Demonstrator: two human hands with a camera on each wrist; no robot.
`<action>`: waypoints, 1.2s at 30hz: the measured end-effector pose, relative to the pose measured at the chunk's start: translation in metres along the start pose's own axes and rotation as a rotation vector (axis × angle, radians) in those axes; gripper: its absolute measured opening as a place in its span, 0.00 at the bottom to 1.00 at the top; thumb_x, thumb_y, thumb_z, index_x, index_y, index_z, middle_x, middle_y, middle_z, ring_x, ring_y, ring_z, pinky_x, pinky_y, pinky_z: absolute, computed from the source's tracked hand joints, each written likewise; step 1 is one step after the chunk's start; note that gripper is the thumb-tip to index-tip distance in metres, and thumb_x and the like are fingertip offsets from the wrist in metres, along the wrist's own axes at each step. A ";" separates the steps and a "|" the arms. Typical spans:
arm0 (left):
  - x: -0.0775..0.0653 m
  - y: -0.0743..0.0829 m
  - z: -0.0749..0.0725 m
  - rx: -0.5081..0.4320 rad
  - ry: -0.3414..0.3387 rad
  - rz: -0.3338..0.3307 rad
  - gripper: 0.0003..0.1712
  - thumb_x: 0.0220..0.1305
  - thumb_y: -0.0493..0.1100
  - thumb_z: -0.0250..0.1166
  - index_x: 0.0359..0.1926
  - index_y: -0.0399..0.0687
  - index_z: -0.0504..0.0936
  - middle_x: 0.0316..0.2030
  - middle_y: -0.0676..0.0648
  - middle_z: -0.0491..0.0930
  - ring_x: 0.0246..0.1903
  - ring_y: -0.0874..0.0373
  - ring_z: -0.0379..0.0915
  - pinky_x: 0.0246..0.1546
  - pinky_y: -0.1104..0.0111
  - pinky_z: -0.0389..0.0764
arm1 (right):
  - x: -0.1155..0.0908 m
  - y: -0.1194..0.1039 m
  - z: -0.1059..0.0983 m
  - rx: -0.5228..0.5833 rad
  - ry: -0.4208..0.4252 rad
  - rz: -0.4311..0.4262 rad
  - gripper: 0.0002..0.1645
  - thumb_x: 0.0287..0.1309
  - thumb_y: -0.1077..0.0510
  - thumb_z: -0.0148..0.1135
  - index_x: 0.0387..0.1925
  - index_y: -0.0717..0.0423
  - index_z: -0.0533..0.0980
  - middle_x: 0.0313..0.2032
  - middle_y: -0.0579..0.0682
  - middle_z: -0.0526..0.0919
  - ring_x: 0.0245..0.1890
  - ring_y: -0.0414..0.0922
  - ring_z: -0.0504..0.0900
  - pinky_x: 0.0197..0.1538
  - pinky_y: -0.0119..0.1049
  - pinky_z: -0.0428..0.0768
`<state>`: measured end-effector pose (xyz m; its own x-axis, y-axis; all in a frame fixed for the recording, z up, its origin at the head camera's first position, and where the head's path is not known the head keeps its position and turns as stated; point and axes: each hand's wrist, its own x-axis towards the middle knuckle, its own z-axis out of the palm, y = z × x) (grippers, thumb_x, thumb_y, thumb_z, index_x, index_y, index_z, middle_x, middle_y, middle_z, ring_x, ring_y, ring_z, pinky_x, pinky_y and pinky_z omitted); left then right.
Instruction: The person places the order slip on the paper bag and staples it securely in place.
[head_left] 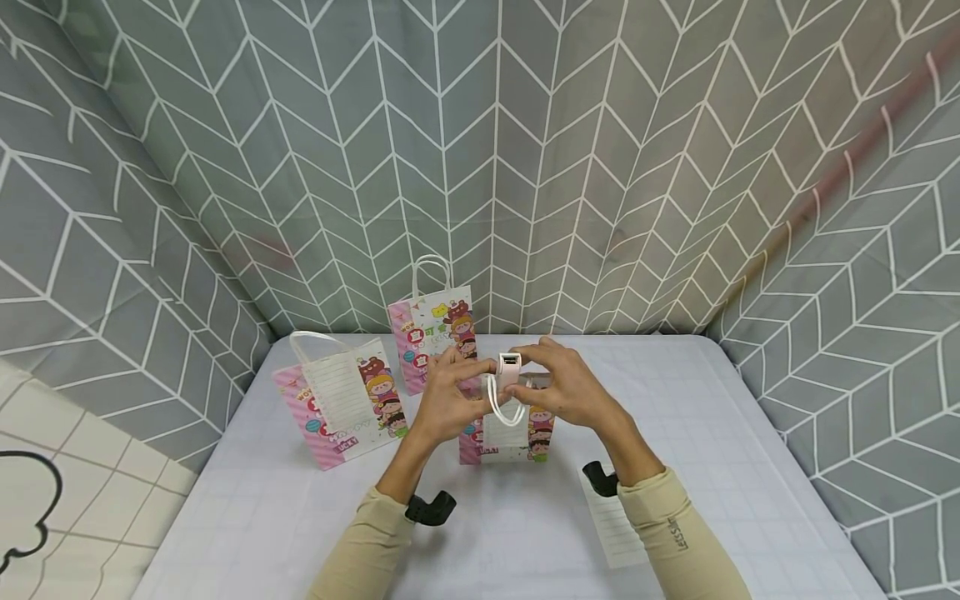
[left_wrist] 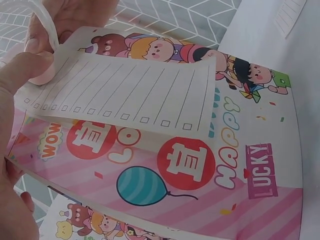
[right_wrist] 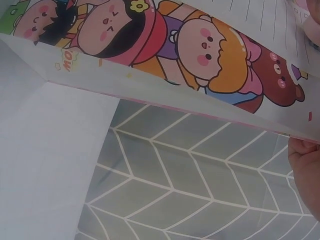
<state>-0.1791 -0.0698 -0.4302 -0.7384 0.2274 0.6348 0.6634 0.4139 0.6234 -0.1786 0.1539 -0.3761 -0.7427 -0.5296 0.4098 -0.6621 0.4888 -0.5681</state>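
Both hands meet at the top of the middle gift bag [head_left: 471,454], which is pink and white with cartoon faces. A lined checklist sheet [left_wrist: 130,95] lies against its front. My left hand [head_left: 452,396] grips the bag's upper left edge, thumb in front and fingers behind. My right hand [head_left: 566,385] pinches a small pink-and-white device, seemingly a mini stapler [head_left: 509,372], with a dark slot in its end. It sits at the bag's top edge by the white handle [head_left: 492,402]. In the right wrist view, the bag [right_wrist: 195,50] hides most of the right hand's fingers.
Two similar gift bags stand to the left, one with a checklist on its front [head_left: 382,392] and one farther back [head_left: 408,333]. Another lined sheet [head_left: 611,521] lies under the right forearm. A patterned curtain [head_left: 495,167] hangs behind the white table [head_left: 645,367].
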 end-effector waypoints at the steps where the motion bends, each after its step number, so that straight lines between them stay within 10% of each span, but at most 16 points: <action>1: 0.000 0.000 0.000 0.001 0.000 0.002 0.23 0.46 0.53 0.82 0.45 0.54 0.91 0.35 0.56 0.88 0.33 0.61 0.59 0.45 0.57 0.53 | 0.000 0.000 0.000 0.000 0.001 -0.004 0.27 0.55 0.49 0.75 0.56 0.52 0.81 0.47 0.44 0.83 0.47 0.47 0.79 0.49 0.44 0.81; 36: -0.002 -0.001 0.001 -0.016 -0.001 -0.024 0.26 0.45 0.52 0.82 0.48 0.53 0.90 0.36 0.55 0.87 0.36 0.61 0.61 0.49 0.52 0.52 | 0.000 -0.004 -0.003 0.007 -0.021 0.059 0.27 0.56 0.47 0.75 0.56 0.49 0.81 0.46 0.44 0.84 0.45 0.43 0.76 0.48 0.48 0.78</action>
<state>-0.1785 -0.0701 -0.4324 -0.7541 0.2188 0.6192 0.6475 0.4054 0.6453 -0.1765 0.1540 -0.3719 -0.7783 -0.5141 0.3605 -0.6161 0.5147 -0.5962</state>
